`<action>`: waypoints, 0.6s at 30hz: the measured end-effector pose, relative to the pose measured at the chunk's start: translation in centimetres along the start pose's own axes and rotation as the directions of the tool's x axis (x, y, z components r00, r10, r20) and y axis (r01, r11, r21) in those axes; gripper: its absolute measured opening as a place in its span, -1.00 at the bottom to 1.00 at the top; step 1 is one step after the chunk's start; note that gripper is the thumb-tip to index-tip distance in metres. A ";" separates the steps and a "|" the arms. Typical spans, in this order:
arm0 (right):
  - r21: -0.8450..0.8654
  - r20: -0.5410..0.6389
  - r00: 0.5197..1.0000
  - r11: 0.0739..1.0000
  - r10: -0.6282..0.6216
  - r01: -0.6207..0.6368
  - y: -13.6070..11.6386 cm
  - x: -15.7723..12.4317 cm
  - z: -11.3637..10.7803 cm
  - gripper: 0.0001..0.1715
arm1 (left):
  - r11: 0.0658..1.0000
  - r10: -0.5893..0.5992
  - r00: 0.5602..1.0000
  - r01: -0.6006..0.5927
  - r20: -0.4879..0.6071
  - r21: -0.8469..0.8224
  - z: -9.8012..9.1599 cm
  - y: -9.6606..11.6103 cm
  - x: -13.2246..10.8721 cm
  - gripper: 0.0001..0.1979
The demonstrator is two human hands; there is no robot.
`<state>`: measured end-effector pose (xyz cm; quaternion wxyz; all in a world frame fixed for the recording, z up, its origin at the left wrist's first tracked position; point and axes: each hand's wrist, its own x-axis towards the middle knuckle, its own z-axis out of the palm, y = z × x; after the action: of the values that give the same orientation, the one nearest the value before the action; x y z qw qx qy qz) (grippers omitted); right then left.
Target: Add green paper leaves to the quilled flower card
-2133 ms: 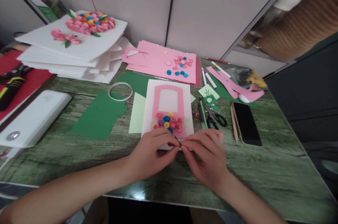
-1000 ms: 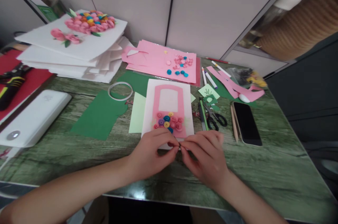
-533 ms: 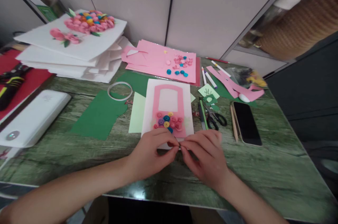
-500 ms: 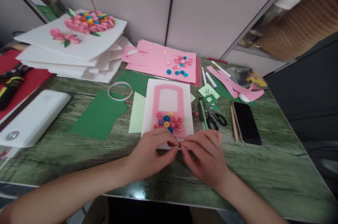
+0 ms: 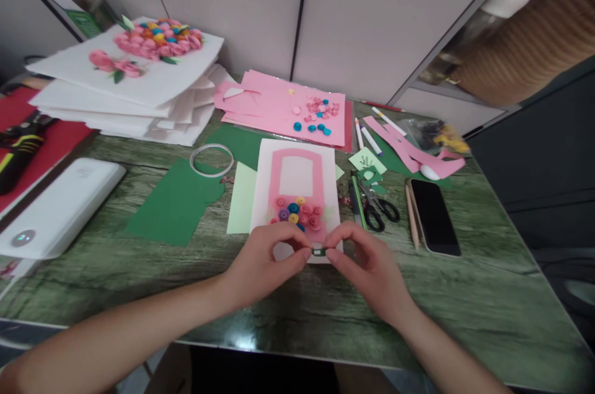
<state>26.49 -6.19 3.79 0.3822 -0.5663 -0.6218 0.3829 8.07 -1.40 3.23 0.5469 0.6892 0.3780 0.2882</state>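
Between my two hands is a small dark green paper piece (image 5: 318, 252), bent so that a pale gap shows in its middle. My left hand (image 5: 269, 261) pinches its left end between thumb and forefinger. The other end is pinched by my right hand (image 5: 369, 270). Both hands hover over the lower edge of a white card (image 5: 328, 165). On that card lies a pink paper frame (image 5: 275, 172) shaped like an arched basket. Pink, blue, yellow and purple rolled paper flowers (image 5: 304, 217) cluster on its lower part, just beyond my fingers.
Scissors (image 5: 373, 218) and a green-edged cutter (image 5: 357, 199) lie right of the card, then a wooden stick (image 5: 412, 217) and a phone (image 5: 436, 217). Green paper (image 5: 170, 208), a ring (image 5: 191, 161) and a power bank (image 5: 65, 202) lie left. Pink sheets (image 5: 274, 106) lie behind.
My fingertips have drawn slightly apart, and the green paper piece now shows between them. My right hand's fingers have curled more. The things on the table stay put.
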 end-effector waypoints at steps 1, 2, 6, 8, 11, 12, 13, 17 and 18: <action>-0.001 -0.009 1.000 1.000 -0.003 0.003 0.0 -0.1 0.1 -0.91 | 1.000 -0.003 1.000 0.003 0.003 0.006 0.0 0.0 0.0 -0.92; -0.010 -0.023 1.000 1.000 -0.014 0.013 0.0 -0.2 0.1 -0.89 | 1.000 -0.004 1.000 0.004 0.008 0.010 0.0 0.1 0.0 -0.92; -0.106 -0.062 0.994 0.990 -0.095 0.088 -0.1 -0.2 0.4 -0.84 | 1.000 -0.014 0.998 0.015 0.059 -0.019 0.0 0.1 -0.2 -0.91; -0.147 -0.059 0.990 0.982 -0.131 0.121 -0.2 -0.2 0.6 -0.82 | 0.999 -0.025 0.997 0.027 0.068 -0.025 0.1 0.0 -0.2 -0.92; -0.172 -0.049 0.985 0.973 -0.168 0.157 -0.5 -0.2 0.7 -0.81 | 0.999 -0.034 0.998 0.033 0.061 0.013 0.2 -0.3 -0.1 -0.89; -0.173 -0.045 0.983 0.971 -0.175 0.165 -0.5 -0.2 0.7 -0.82 | 0.999 -0.037 0.997 0.036 0.063 0.023 0.2 -0.4 -0.1 -0.87; -0.169 -0.040 0.983 0.971 -0.179 0.170 -0.6 -0.3 0.6 -0.83 | 0.999 -0.040 0.997 0.038 0.067 0.028 0.2 -0.5 -0.1 -0.87; -0.111 0.019 0.990 0.983 -0.142 0.143 -0.6 -0.4 0.3 -0.86 | 0.999 -0.050 0.995 0.049 0.084 0.021 0.1 -0.7 -0.2 -0.87; -0.095 0.031 0.991 0.987 -0.131 0.133 -0.6 -0.4 0.3 -0.86 | 0.999 -0.051 0.995 0.049 0.086 0.022 0.0 -0.7 -0.2 -0.87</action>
<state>25.98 -6.68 4.18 0.3710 -0.5369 -0.6805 0.3333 7.84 -1.47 2.56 0.5629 0.6969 0.3738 0.2404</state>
